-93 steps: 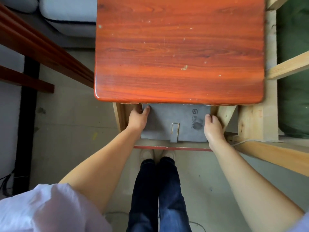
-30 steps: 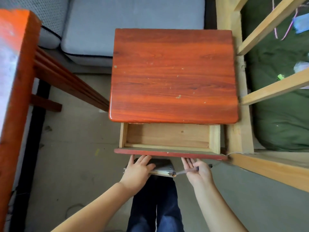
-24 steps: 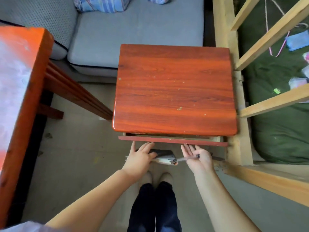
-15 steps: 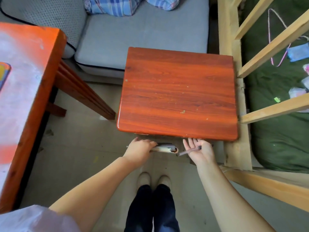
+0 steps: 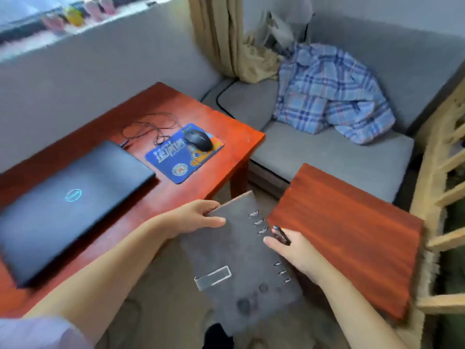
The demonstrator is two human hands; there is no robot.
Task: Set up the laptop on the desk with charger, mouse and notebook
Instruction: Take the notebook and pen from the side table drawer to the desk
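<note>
A grey ring-bound notebook (image 5: 241, 258) with a clasp hangs in the air between the red desk (image 5: 176, 197) and the small side table. My left hand (image 5: 198, 217) grips its far left edge. My right hand (image 5: 289, 245) holds its ring-bound right side and also a dark pen (image 5: 280, 234). On the desk lies a closed dark laptop (image 5: 70, 205). Beside it a blue mouse pad (image 5: 181, 154) carries a black mouse (image 5: 198, 139), whose cable (image 5: 148, 127) loops behind. I see no charger.
A red wooden side table (image 5: 347, 238) stands at the right, close to my right hand. Behind is a grey sofa (image 5: 327, 157) with a blue plaid shirt (image 5: 332, 94) on it. A pale wooden frame (image 5: 442, 197) runs along the right edge.
The drawer of the side table was pushed shut. The view swung left toward the desk, and both hands lifted the notebook up and leftward.
</note>
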